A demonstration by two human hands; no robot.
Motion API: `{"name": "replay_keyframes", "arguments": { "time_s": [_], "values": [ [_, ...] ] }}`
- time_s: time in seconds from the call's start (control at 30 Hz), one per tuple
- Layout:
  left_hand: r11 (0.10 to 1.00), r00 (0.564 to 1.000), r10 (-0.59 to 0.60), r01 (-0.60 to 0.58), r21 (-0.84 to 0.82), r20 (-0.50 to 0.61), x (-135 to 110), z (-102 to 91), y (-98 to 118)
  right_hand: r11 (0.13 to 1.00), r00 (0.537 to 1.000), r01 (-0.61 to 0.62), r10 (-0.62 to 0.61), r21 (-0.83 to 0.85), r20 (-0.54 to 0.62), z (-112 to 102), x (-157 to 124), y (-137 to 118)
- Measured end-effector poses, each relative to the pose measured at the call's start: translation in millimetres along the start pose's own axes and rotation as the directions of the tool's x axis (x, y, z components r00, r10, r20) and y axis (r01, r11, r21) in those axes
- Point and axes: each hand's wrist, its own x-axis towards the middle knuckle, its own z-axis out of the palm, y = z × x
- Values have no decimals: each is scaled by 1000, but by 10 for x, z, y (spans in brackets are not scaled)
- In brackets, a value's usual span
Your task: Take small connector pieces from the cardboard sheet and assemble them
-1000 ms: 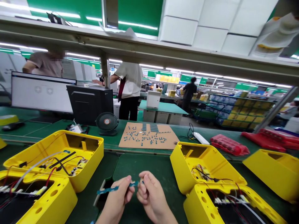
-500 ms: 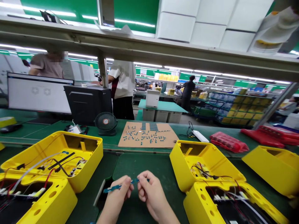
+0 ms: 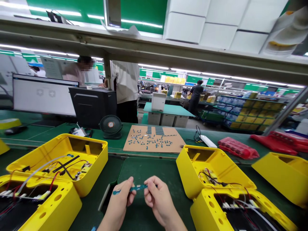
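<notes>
Left hand [image 3: 120, 199]: fingertips pinch a thin blue strip [image 3: 130, 189] near its middle.
Right hand [image 3: 157, 197]: fingertips pinch the strip's right end.
Strip: held level above the green mat [image 3: 149, 166], between the two cases.
Left case [image 3: 60, 160]: yellow, open; holds red, black and grey wires and small boards.
Right case [image 3: 211, 170]: yellow, open; holds wires and a small board.
Cardboard [image 3: 152, 139]: beyond the mat; many small blue parts lie on it.

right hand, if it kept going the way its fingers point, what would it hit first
The right hand points left along the blue strip, so it would probably meet the left hand first; both pinch that strip.
</notes>
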Motion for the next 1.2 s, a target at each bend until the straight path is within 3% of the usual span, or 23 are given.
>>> {"name": "replay_keyframes", "arguments": {
  "time_s": [0.17, 0.43, 0.6, 0.77, 0.97, 1.2],
  "values": [
    [999, 998, 32, -30, -35, 46, -2, -13, -23, 996, 999, 13, -15, 83, 32, -6, -3, 48],
    [996, 998, 54, -53, -70, 17, 10, -10, -51, 984, 998, -26, 15, 175, 62, -31, 33, 112],
    [968, 1000, 6, 0, -250, 24, 7, 21, -34, 986, 999, -2, -6, 168, 44, -28, 35, 57],
    [994, 993, 104, -106, -41, -52, 5, -5, -26, 991, 999, -36, 32, 127, 28, -15, 11, 18],
    [943, 980, 199, -194, 271, 10, -13, -26, -42, 996, 993, -87, 86, 9, 75, 35, 1, 68],
    [960, 983, 181, -183, 212, 30, 8, -46, -43, 991, 999, -21, 15, -131, -48, -38, 46, 15]
  ]
}}
